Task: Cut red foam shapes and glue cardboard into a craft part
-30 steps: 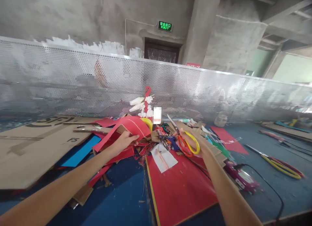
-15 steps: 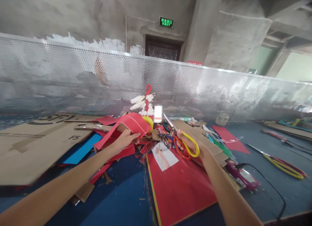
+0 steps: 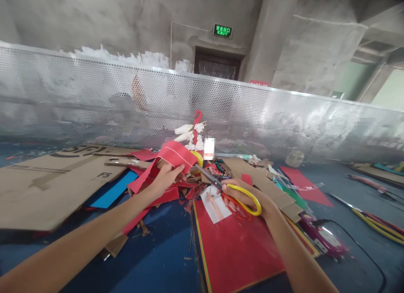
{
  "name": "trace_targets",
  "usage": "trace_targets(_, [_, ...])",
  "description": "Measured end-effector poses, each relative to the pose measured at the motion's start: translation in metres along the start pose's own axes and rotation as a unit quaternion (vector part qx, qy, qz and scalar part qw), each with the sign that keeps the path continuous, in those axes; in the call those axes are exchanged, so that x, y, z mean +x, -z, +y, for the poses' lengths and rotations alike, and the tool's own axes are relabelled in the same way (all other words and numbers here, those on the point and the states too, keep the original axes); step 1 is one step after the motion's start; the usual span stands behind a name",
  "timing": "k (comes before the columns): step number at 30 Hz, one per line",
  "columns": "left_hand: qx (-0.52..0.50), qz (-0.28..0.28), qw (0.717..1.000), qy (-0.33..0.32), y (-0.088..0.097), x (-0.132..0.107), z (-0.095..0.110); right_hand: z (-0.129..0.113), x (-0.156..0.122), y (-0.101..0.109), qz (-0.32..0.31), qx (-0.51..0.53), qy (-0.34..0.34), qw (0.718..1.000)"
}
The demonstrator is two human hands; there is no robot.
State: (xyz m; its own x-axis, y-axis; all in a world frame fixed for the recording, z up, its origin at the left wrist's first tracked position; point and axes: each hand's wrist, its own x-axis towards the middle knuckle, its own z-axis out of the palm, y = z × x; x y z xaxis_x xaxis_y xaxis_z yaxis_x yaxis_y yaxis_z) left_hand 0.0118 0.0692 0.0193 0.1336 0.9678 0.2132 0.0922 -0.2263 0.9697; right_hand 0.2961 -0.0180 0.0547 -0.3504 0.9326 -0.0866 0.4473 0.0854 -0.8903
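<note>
My left hand point(image 3: 166, 178) pinches a curved red paper strip point(image 3: 177, 153) that has a pale line along it. In my right hand point(image 3: 241, 194) is a pair of scissors point(image 3: 210, 175) with one yellow and one red handle. The blades point left toward the strip's right end, their tips close to it; whether they touch I cannot tell. Below the scissors a white paper point(image 3: 217, 209) with a pinkish shape lies on a red board point(image 3: 236, 246). Red paper scraps point(image 3: 164, 196) and cardboard pieces sit under and around my left hand.
A large cardboard sheet point(image 3: 59, 185) and a blue strip point(image 3: 115, 190) lie to the left. At right are a second pair of scissors point(image 3: 372, 217), a purple corded device point(image 3: 325, 238), a jar point(image 3: 294, 158) and red paper point(image 3: 304, 185). A perforated metal screen point(image 3: 151, 101) stands behind.
The scissors have swung from pointing up to pointing left, and their tips have come nearer the red strip. The strip has turned slightly in my left hand. The view has shifted a little left.
</note>
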Motion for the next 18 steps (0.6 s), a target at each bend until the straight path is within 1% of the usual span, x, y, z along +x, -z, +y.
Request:
trace_targets(4, [-0.023,-0.011,1.000,-0.006,-0.001,-0.001,0.005,0.006,0.006,-0.001,-0.042,-0.007,0.016,0.999])
trace_targets(8, [-0.034,-0.010,0.999,-0.022,-0.001,0.000,0.007,0.014,0.009,0.000,-0.039,-0.072,0.050,0.995])
trace_targets(11, [-0.041,-0.004,0.999,-0.031,-0.002,0.000,0.008,0.018,0.010,0.001,-0.038,-0.103,0.051,0.993])
trace_targets(13, [-0.034,-0.004,0.999,-0.034,-0.002,-0.002,0.009,0.019,0.010,0.000,-0.054,-0.120,0.054,0.990])
trace_targets(15, [-0.010,-0.017,0.999,-0.038,-0.003,-0.003,0.010,0.019,0.012,-0.002,-0.068,-0.132,0.068,0.987])
trace_targets(18, [0.036,-0.053,0.997,-0.049,-0.003,-0.004,0.007,0.019,0.015,-0.009,-0.058,-0.107,0.084,0.989])
